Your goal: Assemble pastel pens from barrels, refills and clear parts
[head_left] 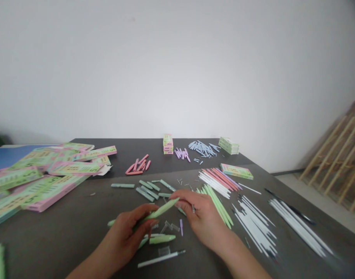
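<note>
My left hand (123, 236) is closed around a light green pen barrel (162, 209), which slants up to the right. At its tapered right end, my right hand (204, 215) pinches the tip between thumb and fingers. A small clear plastic piece (193, 209) shows against the right fingers. Below the hands lie more light green pen barrels (162, 239), a clear plastic cap (164, 251) and a white refill (161, 259) with a dark end. A small purple part (181, 227) and several clear bits (167, 226) are between the hands.
Pen boxes (58, 190) are heaped at left. Farther back lie red barrels (139, 166), grey-green barrels (148, 190), purple parts (182, 154) and blue parts (203, 148). At right are green sticks (216, 205), white refills (254, 224) and a long white bundle (299, 226).
</note>
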Motion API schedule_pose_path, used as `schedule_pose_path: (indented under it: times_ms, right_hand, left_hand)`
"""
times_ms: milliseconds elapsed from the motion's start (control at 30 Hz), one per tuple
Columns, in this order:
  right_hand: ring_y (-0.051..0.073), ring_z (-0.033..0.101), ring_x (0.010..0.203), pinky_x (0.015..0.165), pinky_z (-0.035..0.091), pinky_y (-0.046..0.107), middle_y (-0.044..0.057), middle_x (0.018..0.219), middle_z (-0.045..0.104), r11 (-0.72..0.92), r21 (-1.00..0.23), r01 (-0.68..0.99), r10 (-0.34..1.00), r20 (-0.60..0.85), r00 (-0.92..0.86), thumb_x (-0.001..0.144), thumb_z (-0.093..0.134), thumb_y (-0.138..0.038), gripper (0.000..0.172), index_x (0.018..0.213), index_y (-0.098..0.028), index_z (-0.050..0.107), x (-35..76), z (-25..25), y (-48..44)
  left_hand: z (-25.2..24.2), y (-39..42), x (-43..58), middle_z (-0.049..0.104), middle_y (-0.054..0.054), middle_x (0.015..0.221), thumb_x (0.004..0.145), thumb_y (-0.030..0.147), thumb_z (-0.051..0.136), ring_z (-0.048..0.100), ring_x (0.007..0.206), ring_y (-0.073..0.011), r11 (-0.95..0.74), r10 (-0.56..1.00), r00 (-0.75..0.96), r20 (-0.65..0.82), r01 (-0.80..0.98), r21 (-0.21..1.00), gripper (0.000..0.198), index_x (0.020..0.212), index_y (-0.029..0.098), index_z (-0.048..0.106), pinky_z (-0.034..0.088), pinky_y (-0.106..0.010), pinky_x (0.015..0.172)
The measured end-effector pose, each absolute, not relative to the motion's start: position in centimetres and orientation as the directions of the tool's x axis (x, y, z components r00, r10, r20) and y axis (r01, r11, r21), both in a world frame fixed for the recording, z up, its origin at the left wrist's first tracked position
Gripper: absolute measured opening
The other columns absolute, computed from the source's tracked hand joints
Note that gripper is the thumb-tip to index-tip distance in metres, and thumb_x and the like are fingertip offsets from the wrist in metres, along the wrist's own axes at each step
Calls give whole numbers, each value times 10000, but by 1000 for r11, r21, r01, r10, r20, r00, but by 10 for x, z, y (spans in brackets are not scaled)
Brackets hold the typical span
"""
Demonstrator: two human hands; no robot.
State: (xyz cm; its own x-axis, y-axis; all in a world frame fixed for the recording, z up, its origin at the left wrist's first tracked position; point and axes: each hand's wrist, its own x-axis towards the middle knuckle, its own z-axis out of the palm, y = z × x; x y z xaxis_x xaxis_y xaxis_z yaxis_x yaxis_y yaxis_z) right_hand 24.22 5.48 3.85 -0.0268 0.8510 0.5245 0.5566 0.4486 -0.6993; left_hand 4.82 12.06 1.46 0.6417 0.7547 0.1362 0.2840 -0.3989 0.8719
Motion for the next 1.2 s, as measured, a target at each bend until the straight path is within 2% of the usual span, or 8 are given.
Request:
schedule_pose_path:
  times_ms: [333,467,600,700,800,900,1033,1200]
  right_hand:
    - [118,608,766,682,412,183,20,843,664,444,-616,651,847,526,-80,866,457,-125,186,938,-192,615,239,29,55]
    - [112,530,607,559,329,203,-5,680,583,322,-599,733,904,425,-49,902,413,-211,165,828,-186,559,235,26,55]
    - [102,396,465,465,211,227,-37,510,410,155,-611,776,968,252,5,935,324,-379,370,667,-186,492,233,24,58]
    - [105,383,463,461,211,221,-53,516,384,138,-683,717,981,193,-5,941,295,-399,327,842,-200,535,232,26,57]
    - [111,420,514,485,249,208,-58,594,437,200,-746,636,975,212,-58,937,334,-311,210,1110,-231,422,230,27,54]
    - [110,441,555,504,264,206,-40,645,467,235,-753,614,967,246,-68,934,328,-273,119,963,-215,428,227,23,55]
    - [110,414,494,483,234,222,-42,556,427,182,-720,670,970,243,-2,944,298,-344,269,757,-201,429,226,16,60]
    - [119,474,586,533,285,212,-27,682,502,254,-742,620,954,300,-32,935,316,-246,143,1010,-210,432,228,18,60]
  left_hand:
    - [14,119,48,672,21,719,862,337,430,594,602,-133,-551,744,646,168,453,701,246,994,215,598,419,-194,566]
    - [10,120,45,689,21,773,875,330,428,630,655,-133,-626,712,667,218,463,627,211,981,233,582,434,-192,611]
    - [5,124,42,700,10,816,879,332,436,652,709,-143,-691,677,686,267,467,551,197,975,239,580,438,-199,626]
    - [5,127,41,704,2,824,877,342,443,657,712,-147,-708,670,689,278,478,521,206,974,233,588,443,-203,624]
    - [9,128,40,706,3,816,876,341,443,660,706,-146,-704,679,677,284,491,514,212,977,228,591,443,-202,610]
    - [13,126,40,706,13,807,878,337,440,660,708,-142,-699,677,690,256,494,517,205,963,233,594,443,-199,612]
    - [12,125,39,707,8,893,881,320,437,664,786,-144,-704,670,698,254,487,516,215,1039,238,557,451,-209,678]
    - [8,127,38,702,12,813,872,325,452,661,730,-156,-695,698,673,245,551,462,169,946,237,577,441,-224,631]
